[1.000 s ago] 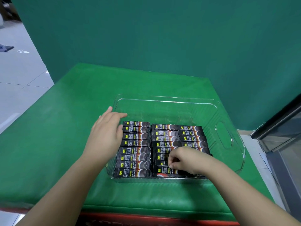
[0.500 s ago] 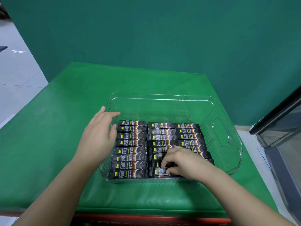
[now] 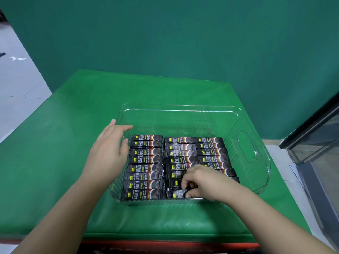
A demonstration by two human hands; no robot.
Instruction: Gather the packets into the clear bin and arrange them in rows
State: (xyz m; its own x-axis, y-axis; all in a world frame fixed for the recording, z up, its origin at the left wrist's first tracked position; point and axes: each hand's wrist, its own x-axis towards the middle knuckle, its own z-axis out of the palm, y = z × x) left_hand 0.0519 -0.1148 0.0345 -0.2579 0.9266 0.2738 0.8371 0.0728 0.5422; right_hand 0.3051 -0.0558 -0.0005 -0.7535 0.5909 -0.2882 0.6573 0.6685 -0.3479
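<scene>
Three columns of packets [image 3: 145,165] fill the bin [image 3: 260,173]; the right hand [image 3: 203,182] pinches the nearest middle packet [image 3: 177,193], probably seating it flat next. The left hand [image 3: 108,153], fingers spread, steadies the bin's left wall.

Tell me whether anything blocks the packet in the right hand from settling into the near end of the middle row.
Nothing visible does. The right hand pinches the packet already low at the clear bin's near wall, beside the left row. The hand hides the spot beneath.
</scene>
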